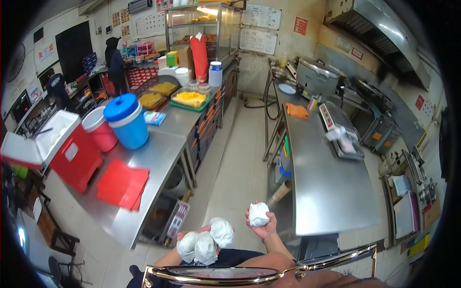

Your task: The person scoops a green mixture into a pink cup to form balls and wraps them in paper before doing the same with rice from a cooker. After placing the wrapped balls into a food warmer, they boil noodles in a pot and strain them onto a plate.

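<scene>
My left hand [182,234] cradles three round bundles in white wrapping: one wrapped bundle [221,232] at the fingers, another [205,248] in the middle, and a third [187,246] by the wrist side. Most of that hand is hidden under them. A similar white wrapped bundle [259,214] rests in my right hand [269,229], with the fingers curled around its sides. What lies inside the wrappings does not show. Both hands are low in front of my body, above the floor between two steel tables.
On the left steel table [165,149] are red sheets [124,184], a red cooler box [77,158] with its lid up, and a blue drink jug [127,122]. The right steel table [331,201] bears a scale [331,117] and an orange cloth [297,111]. Two people stand at the far left.
</scene>
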The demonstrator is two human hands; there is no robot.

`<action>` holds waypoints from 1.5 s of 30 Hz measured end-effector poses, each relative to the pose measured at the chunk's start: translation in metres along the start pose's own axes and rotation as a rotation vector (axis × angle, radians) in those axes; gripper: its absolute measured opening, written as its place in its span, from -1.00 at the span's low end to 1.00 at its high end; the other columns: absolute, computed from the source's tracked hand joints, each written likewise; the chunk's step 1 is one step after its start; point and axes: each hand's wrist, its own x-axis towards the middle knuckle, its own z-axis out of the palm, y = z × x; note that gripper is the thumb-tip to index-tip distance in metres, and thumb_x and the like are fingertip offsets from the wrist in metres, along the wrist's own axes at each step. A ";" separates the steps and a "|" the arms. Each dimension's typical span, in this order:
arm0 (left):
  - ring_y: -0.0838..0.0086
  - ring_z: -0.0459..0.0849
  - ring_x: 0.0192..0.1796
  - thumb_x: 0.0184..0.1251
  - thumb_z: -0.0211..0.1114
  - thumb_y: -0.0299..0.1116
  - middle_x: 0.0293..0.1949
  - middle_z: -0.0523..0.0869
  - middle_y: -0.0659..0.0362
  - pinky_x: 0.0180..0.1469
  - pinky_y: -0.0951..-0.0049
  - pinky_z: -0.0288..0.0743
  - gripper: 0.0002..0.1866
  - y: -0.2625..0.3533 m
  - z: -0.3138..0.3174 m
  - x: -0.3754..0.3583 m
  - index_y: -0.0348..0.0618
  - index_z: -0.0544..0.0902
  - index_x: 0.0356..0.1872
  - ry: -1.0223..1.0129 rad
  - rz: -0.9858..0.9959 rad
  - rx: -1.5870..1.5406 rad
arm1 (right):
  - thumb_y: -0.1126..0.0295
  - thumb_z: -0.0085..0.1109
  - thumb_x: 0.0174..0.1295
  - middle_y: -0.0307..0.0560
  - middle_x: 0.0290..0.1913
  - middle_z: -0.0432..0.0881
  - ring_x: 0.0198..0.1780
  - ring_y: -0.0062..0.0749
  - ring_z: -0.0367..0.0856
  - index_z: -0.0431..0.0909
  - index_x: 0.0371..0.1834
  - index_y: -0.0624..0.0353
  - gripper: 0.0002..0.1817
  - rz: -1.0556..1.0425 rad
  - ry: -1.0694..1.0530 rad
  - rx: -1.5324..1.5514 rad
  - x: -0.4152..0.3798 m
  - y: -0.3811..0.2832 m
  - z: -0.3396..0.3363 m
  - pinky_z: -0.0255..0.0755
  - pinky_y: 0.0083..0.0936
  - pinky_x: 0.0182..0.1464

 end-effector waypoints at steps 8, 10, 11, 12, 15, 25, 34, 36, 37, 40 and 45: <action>-0.15 0.40 0.14 -0.62 0.57 -0.07 0.19 0.29 -0.30 0.07 0.01 0.37 0.33 0.217 -0.132 0.160 -0.14 0.03 0.40 -0.049 -0.219 -0.072 | 0.03 0.16 0.05 0.04 0.11 0.42 0.07 0.00 0.42 0.35 0.14 -0.10 -0.44 -0.198 0.236 0.084 0.147 -0.140 -0.024 0.39 -0.16 -0.10; -0.24 0.25 0.24 -0.55 0.57 -0.06 0.29 0.11 -0.32 0.12 -0.10 0.31 0.23 0.258 -0.172 0.194 -0.11 0.15 0.37 -0.093 -0.176 -0.182 | 0.02 0.10 0.10 0.05 0.08 0.43 0.02 0.00 0.46 0.35 0.12 -0.11 -0.49 -0.267 0.309 0.089 0.177 -0.182 -0.042 0.43 -0.12 -0.15; -0.24 0.24 0.24 -0.54 0.57 -0.06 0.29 0.10 -0.32 0.13 -0.10 0.30 0.22 0.284 -0.190 0.213 -0.11 0.16 0.37 -0.106 -0.173 -0.176 | 0.02 0.10 0.10 0.05 0.08 0.43 0.02 0.00 0.46 0.35 0.12 -0.11 -0.49 -0.278 0.308 0.091 0.200 -0.209 -0.056 0.43 -0.12 -0.15; -0.25 0.22 0.25 -0.54 0.57 -0.05 0.30 0.08 -0.32 0.13 -0.11 0.30 0.22 0.308 -0.209 0.232 -0.11 0.16 0.36 -0.117 -0.167 -0.172 | 0.01 0.08 0.11 0.05 0.06 0.44 -0.01 -0.01 0.48 0.36 0.11 -0.10 -0.50 -0.334 0.331 -0.029 0.220 -0.236 -0.071 0.46 -0.12 -0.19; -0.25 0.19 0.26 -0.52 0.57 -0.05 0.31 0.04 -0.32 0.14 -0.13 0.28 0.19 0.389 -0.254 0.289 -0.11 0.18 0.35 -0.128 -0.130 -0.135 | 0.08 0.11 0.06 0.02 0.02 0.47 -0.05 0.00 0.52 0.32 0.15 -0.02 -0.44 -0.368 0.397 -0.297 0.307 -0.319 -0.088 0.53 -0.12 -0.26; -0.27 0.09 0.31 -0.46 0.57 -0.03 0.35 -0.09 -0.32 0.18 -0.18 0.23 0.12 0.621 -0.336 0.465 -0.10 0.25 0.33 -0.156 0.143 -0.170 | 0.29 0.30 -0.16 -0.01 0.19 0.33 0.17 -0.09 0.38 0.10 0.38 -0.13 -0.09 -0.521 -0.340 -2.150 0.843 -0.530 0.063 0.32 -0.34 0.16; -0.34 -0.03 0.34 -0.25 0.37 0.31 0.34 -0.09 -0.40 0.27 -0.07 -0.02 -0.10 0.848 -0.523 0.498 0.12 0.45 0.21 -0.145 0.089 0.677 | 0.33 0.34 -0.28 0.02 0.10 0.37 -0.18 -0.04 0.58 0.05 0.37 -0.35 0.02 -0.899 -0.633 -2.626 1.168 -0.581 0.156 0.57 -0.24 -0.27; -0.29 0.01 0.34 -0.30 0.38 0.34 0.36 -0.13 -0.37 0.26 -0.05 0.02 -0.09 0.875 -0.529 0.516 0.17 0.45 0.20 -0.071 0.143 0.644 | 0.35 0.32 -0.26 0.03 0.10 0.37 -0.19 -0.05 0.58 0.08 0.36 -0.34 -0.03 -0.949 -0.772 -2.576 1.218 -0.585 0.176 0.56 -0.24 -0.27; -0.22 0.15 0.30 -0.26 0.43 0.23 0.29 0.06 -0.36 0.25 -0.01 0.12 -0.03 0.892 -0.528 0.528 -0.16 0.36 0.21 -0.127 0.262 0.713 | 0.37 0.29 -0.24 0.04 0.09 0.38 -0.20 -0.05 0.58 0.12 0.34 -0.33 -0.07 -1.013 -0.857 -2.559 1.240 -0.590 0.184 0.56 -0.25 -0.27; -0.15 0.30 0.25 -0.22 0.48 0.12 0.21 0.26 -0.35 0.21 0.04 0.25 0.05 0.932 -0.540 0.549 -0.48 0.28 0.21 -0.100 0.460 0.799 | 0.37 0.28 -0.26 -0.05 0.07 0.38 -0.17 -0.11 0.57 0.16 0.31 -0.25 -0.10 -1.109 -1.008 -2.488 1.297 -0.590 0.196 0.55 -0.29 -0.26; -0.13 0.34 0.21 -0.23 0.48 0.13 0.18 0.30 -0.34 0.17 0.06 0.29 0.04 0.983 -0.581 0.600 -0.48 0.30 0.19 0.105 0.665 0.742 | 0.38 0.16 -0.14 -0.11 -0.22 0.50 -0.27 -0.15 0.59 0.46 -0.02 -0.14 -0.52 -1.368 -1.379 -1.900 1.361 -0.604 0.209 0.51 -0.28 -0.35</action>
